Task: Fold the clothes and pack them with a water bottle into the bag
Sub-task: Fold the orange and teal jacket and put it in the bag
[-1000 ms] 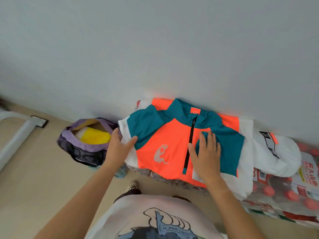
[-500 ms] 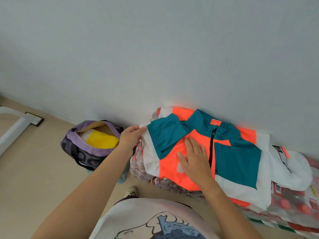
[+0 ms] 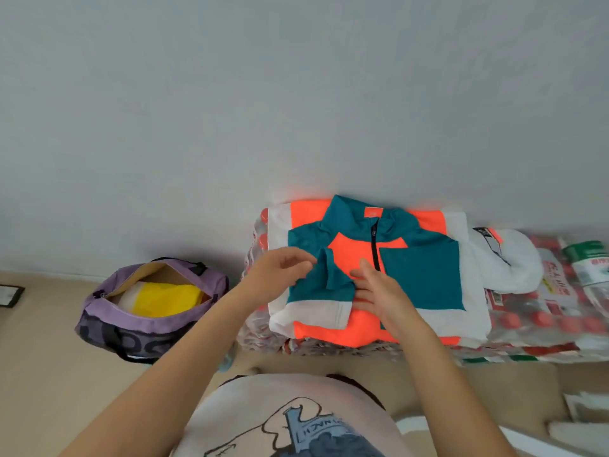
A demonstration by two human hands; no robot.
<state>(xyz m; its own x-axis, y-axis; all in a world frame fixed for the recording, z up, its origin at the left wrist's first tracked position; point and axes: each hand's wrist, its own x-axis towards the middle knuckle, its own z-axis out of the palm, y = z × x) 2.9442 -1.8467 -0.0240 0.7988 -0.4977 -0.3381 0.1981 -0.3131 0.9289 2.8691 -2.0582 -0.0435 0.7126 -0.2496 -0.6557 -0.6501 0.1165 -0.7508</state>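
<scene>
Jacket [image 3: 425, 275] lies on bottle packs [image 3: 543, 311] against the wall; bag [image 3: 155, 311] on floor to its left

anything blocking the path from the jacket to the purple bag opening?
Nothing visible does. The jacket lies on the bottled-water packs; the bag sits on the floor just left of them, zipper open. A yellow item already fills part of the opening.

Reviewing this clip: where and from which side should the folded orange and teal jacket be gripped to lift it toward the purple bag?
Probably by its two short sides, hands sliding under from left and right. The jacket lies as a flat rectangle on the bottle packs, its left sleeve folded across by the left hand while the right hand lies on the front; an edge pinch would likely undo the folds. The bag sits open to its left.
</scene>
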